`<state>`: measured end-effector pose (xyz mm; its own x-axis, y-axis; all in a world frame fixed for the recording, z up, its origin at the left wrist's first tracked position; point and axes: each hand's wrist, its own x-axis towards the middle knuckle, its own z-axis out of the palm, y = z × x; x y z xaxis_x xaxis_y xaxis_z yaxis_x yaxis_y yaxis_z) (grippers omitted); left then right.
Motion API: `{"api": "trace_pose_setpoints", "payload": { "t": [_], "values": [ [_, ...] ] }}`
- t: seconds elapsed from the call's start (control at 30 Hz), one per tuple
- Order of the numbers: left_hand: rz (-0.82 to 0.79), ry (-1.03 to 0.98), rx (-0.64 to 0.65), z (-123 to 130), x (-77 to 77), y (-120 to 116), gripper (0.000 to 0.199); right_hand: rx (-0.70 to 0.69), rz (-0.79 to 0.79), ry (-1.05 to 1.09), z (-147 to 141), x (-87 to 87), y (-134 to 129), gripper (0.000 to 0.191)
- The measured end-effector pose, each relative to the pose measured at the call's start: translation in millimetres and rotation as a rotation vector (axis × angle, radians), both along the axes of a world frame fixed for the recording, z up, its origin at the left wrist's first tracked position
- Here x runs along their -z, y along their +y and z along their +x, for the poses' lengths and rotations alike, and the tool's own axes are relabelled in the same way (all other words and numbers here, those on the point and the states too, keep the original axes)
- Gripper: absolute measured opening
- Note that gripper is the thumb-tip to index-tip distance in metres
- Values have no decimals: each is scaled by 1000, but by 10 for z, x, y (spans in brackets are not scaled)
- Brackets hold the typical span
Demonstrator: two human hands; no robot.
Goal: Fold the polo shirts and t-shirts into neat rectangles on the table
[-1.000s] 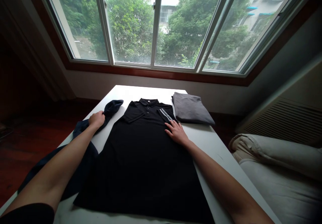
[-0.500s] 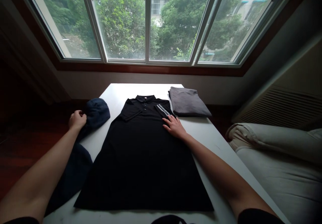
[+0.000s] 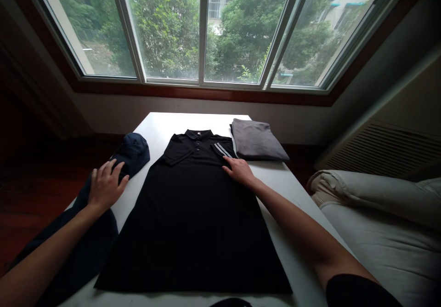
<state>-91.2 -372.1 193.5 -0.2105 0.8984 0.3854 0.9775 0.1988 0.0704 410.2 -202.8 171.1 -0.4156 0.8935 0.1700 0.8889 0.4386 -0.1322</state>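
Note:
A black polo shirt [image 3: 200, 224] lies spread flat, its collar toward the window and both short sleeves turned in over the front. White stripes mark the cuff of the right-hand sleeve. On that cuff's lower edge rests my right hand [image 3: 238, 171], fingers stretched out and holding nothing. My left hand [image 3: 107, 184], its fingers spread, lies on a dark navy garment [image 3: 135, 153] at the table's left edge. The garment is bunched at its far end, and the rest trails down beneath my left forearm.
The white table [image 3: 292, 206] carries the clothes. A folded grey garment [image 3: 258, 139] sits at the back right, with something dark beneath it. Beside the table on the right is a pale cushioned seat [image 3: 382, 224]. A window [image 3: 201, 36] spans the wall beyond.
My left hand has opened from a pinch and come nearer, flattening over the navy garment, whose near part now spreads farther left. My right hand has barely shifted on the shirt.

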Motion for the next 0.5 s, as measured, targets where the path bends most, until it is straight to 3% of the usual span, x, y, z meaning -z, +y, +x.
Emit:
{"api": "trace_pose_setpoints", "payload": {
  "t": [0.07,0.13,0.23,0.3,0.4,0.5],
  "values": [
    [23,-22,219,314,-137,-23,52,43,6,47,-33,-121,228,56],
    [-66,-90,503,778,-279,-51,43,68,18,79,-55,-224,522,51],
    [-262,-98,976,1677,-399,-162,36,76,23,79,-53,-295,970,45],
    [-338,-66,1213,2305,-385,-279,34,127,7,42,-37,-283,1204,45],
    [-377,15,1427,3120,-273,-448,38,208,-27,-37,-26,-210,1422,48],
    [-396,10,1481,3696,-151,-542,53,213,-49,-100,-47,-123,1536,56]
  ]
}}
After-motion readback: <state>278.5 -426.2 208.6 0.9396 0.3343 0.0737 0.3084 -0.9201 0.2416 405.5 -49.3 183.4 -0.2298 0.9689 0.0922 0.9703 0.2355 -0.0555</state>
